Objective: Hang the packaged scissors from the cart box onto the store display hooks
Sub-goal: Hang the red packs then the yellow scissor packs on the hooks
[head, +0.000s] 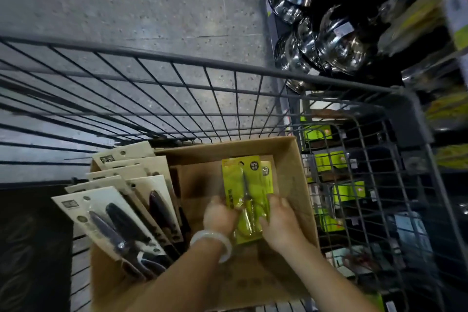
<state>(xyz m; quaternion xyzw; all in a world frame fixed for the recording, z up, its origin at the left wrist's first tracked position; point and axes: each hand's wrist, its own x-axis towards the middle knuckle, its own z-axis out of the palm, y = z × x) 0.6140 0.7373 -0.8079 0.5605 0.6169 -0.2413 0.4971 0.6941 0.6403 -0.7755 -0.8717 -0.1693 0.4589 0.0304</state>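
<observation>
A yellow-green pack of scissors is held over the open cardboard box in the wire cart. My left hand, with a pale bangle on the wrist, grips the pack's lower left edge. My right hand grips its lower right edge. A second yellow-green pack shows just behind the first. The display hooks themselves are not clearly visible.
Several beige carded packs with dark-handled scissors lean in the box's left side. The cart's wire wall rises in front and to the right. Shiny steel pots and green-packaged goods fill the shelves at right. Grey floor lies beyond.
</observation>
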